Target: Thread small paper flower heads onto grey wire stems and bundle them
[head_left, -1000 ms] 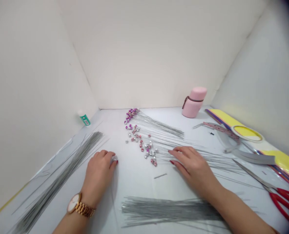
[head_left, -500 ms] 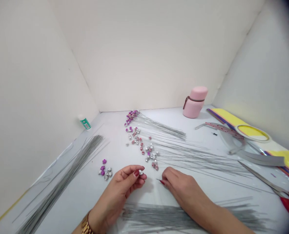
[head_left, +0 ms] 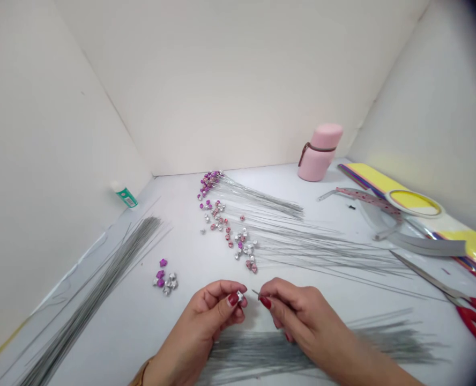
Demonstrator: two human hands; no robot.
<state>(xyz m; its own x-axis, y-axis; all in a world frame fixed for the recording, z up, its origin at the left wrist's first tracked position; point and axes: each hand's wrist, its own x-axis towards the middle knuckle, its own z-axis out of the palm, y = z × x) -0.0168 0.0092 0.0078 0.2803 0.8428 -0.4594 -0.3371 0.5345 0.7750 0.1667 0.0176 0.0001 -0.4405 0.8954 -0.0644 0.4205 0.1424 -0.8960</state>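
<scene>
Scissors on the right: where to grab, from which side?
I'd take the scissors by the red handles, coming from the near side with the right hand once it's free. They lie flat, with the pointed blades aimed away and to the left, so the handle end looks safer and its loops should give a secure hold.

Head-worn view, looking forward and down; hands (head_left: 206, 324) near, back wall (head_left: 222, 96) farther off.

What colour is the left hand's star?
Silver: the star held by the left hand, best seen in the head view.
</scene>
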